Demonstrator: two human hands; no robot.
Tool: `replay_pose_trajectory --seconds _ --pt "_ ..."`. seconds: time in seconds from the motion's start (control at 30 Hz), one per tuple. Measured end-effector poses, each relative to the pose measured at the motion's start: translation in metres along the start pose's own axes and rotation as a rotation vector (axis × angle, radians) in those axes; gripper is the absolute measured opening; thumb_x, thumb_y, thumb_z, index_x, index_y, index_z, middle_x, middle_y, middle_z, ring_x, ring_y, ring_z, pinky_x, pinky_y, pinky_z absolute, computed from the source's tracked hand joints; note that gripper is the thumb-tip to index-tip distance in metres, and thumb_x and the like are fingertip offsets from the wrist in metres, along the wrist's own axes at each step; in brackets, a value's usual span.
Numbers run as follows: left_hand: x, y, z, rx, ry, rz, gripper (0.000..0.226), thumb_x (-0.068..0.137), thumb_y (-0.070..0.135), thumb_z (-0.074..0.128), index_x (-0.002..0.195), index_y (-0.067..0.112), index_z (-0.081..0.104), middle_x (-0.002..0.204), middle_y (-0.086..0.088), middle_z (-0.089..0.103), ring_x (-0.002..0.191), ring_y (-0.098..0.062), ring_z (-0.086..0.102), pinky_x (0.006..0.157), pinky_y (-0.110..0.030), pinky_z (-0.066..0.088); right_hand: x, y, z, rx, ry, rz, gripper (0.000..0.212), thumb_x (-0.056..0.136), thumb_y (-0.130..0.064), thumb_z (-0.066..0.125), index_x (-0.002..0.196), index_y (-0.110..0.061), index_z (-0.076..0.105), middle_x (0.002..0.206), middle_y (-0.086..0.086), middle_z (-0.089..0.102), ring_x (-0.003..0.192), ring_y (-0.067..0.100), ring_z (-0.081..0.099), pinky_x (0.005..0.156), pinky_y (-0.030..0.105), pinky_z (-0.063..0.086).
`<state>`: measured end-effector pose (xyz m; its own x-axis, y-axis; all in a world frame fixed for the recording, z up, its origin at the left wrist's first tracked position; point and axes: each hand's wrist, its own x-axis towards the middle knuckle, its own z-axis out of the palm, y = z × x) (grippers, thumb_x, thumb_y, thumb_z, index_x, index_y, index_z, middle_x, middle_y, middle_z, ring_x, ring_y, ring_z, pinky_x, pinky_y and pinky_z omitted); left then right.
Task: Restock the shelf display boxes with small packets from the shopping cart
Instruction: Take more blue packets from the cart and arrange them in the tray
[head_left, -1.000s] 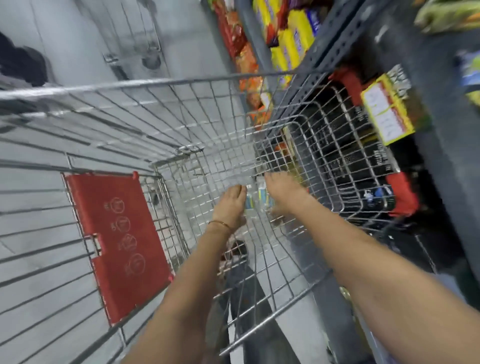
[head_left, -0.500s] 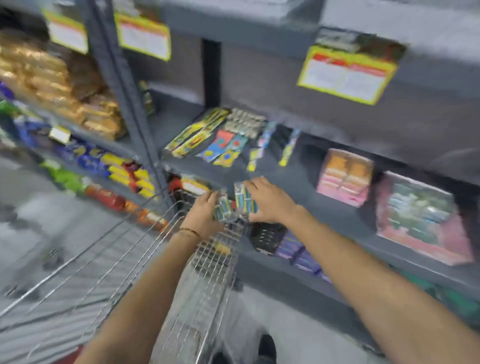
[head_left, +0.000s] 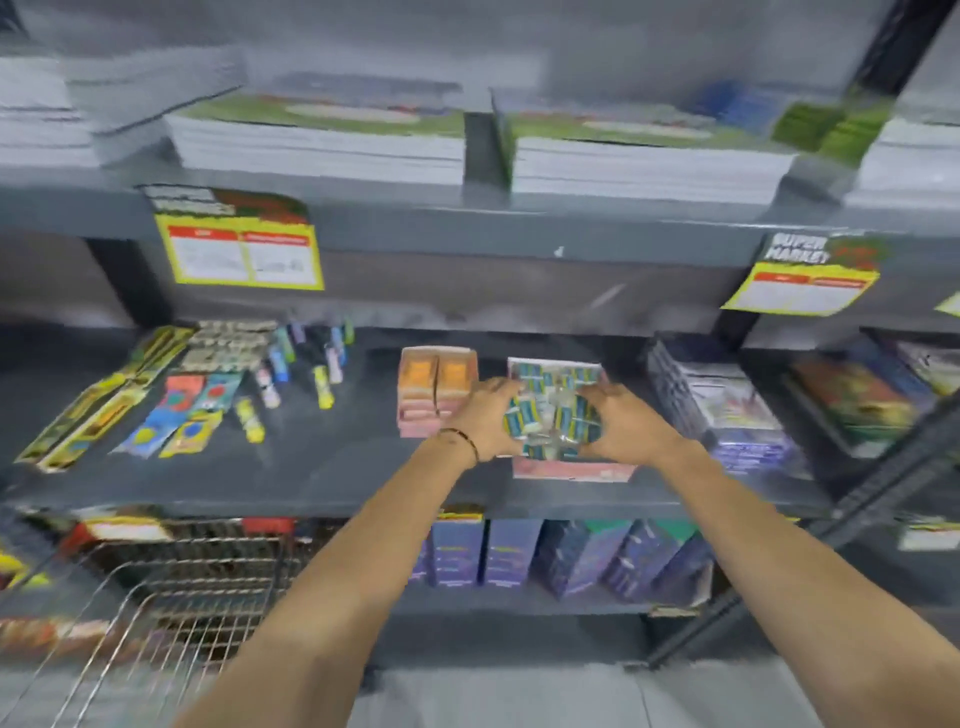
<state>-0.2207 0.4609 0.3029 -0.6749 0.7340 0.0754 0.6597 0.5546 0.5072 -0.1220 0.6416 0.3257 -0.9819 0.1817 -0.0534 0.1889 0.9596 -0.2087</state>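
both hands (head_left: 550, 423) clasp small packets (head_left: 551, 422) between them over the display box (head_left: 571, 470).

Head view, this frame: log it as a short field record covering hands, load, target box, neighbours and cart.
left hand: cupping packets
right hand: cupping same bundle
packets: blue-green bundle, over the box
display box: pink, middle shelf, partly filled
orange box: just left of it
cart: lower left, contents unclear
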Motion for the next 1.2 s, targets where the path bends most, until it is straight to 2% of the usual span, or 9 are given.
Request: replay_pose_trajectory --seconds 0.13,0.2,0.4,0.53,0.67,0.77,0.87,0.97,1.2 --pt "0.033 0.017 0.026 0.044 -0.091 -0.034 0.086 0.064 0.020 0.081 0.136 0.011 0.035 0.142 -0.015 0.042 0.129 -0.031 0.040 0.109 -0.038 0.036 0.014 0.031 0.007 0.068 -0.078 0.030 0.079 0.058 -0.028 0.081 0.127 -0.013 0.046 0.117 0.022 0.060 0.102 0.034 0.063 0.083 0.039 0.055" --pt "0.040 0.017 0.034 0.051 -0.118 -0.064 0.085 0.064 0.020 0.081 0.135 0.012 0.036 0.138 -0.014 0.045 0.125 -0.030 0.044 0.106 -0.039 0.039 0.021 0.039 0.013 0.088 -0.142 0.029 0.076 0.059 -0.028 0.082 0.125 -0.016 0.046 0.112 0.016 0.064 0.096 0.030 0.065 0.081 0.036 0.056" --pt "0.047 0.010 0.044 0.177 -0.231 -0.093 0.082 0.065 0.022 0.080 0.136 0.020 0.037 0.140 -0.008 0.045 0.121 -0.028 0.050 0.103 -0.038 0.044 0.028 0.046 0.028 0.160 -0.258 0.024 0.060 0.065 -0.024 0.081 0.119 -0.021 0.054 0.117 0.005 0.065 0.103 0.024 0.063 0.093 0.037 0.053" --pt "0.050 0.009 0.050 0.217 -0.267 -0.058 0.067 0.073 0.008 0.073 0.133 0.020 0.044 0.139 -0.009 0.048 0.122 -0.028 0.049 0.108 -0.039 0.040 0.030 0.044 0.033 0.179 -0.287 0.024 0.045 0.069 -0.019 0.076 0.112 -0.025 0.061 0.114 0.000 0.066 0.103 0.022 0.064 0.091 0.034 0.054" --pt "0.046 0.007 0.050 0.239 -0.229 -0.052 0.058 0.078 0.015 0.070 0.131 0.023 0.047 0.140 -0.007 0.048 0.125 -0.027 0.046 0.116 -0.046 0.025 0.031 0.042 0.035 0.181 -0.278 0.061 0.048 0.075 -0.013 0.073 0.119 -0.019 0.058 0.123 0.005 0.063 0.107 0.026 0.061 0.094 0.036 0.052" --pt "0.041 0.003 0.048 0.217 -0.197 -0.085 0.050 0.080 0.027 0.069 0.127 0.022 0.052 0.139 -0.004 0.050 0.128 -0.024 0.044 0.119 -0.049 0.008 0.033 0.036 0.034 0.170 -0.180 0.141 0.040 0.080 -0.004 0.065 0.119 -0.012 0.060 0.127 0.013 0.060 0.105 0.031 0.063 0.087 0.033 0.052" --pt "0.036 0.001 0.051 0.346 -0.230 -0.050 0.037 0.086 0.025 0.060 0.123 0.024 0.056 0.138 -0.001 0.052 0.135 -0.021 0.035 0.118 -0.053 0.003 0.030 0.020 0.041 0.103 -0.161 0.157 0.039 0.088 -0.003 0.055 0.125 -0.013 0.056 0.134 0.016 0.053 0.112 0.032 0.059 0.094 0.034 0.049" --pt "0.034 0.002 0.057 0.389 -0.227 -0.036 0.033 0.088 0.018 0.055 0.121 0.025 0.057 0.139 0.000 0.050 0.138 -0.021 0.027 0.117 -0.055 -0.001 0.026 0.013 0.050 0.044 -0.174 0.174 0.039 0.090 -0.001 0.046 0.127 -0.009 0.054 0.131 0.017 0.057 0.116 0.033 0.057 0.101 0.035 0.046" --pt "0.037 0.007 0.061 0.410 -0.193 -0.029 0.035 0.089 0.013 0.052 0.122 0.024 0.056 0.137 0.000 0.051 0.137 -0.024 0.027 0.116 -0.054 -0.004 0.024 0.023 0.046 0.045 -0.195 0.216 0.040 0.088 0.002 0.053 0.125 -0.012 0.058 0.134 0.015 0.054 0.114 0.034 0.059 0.100 0.038 0.049"
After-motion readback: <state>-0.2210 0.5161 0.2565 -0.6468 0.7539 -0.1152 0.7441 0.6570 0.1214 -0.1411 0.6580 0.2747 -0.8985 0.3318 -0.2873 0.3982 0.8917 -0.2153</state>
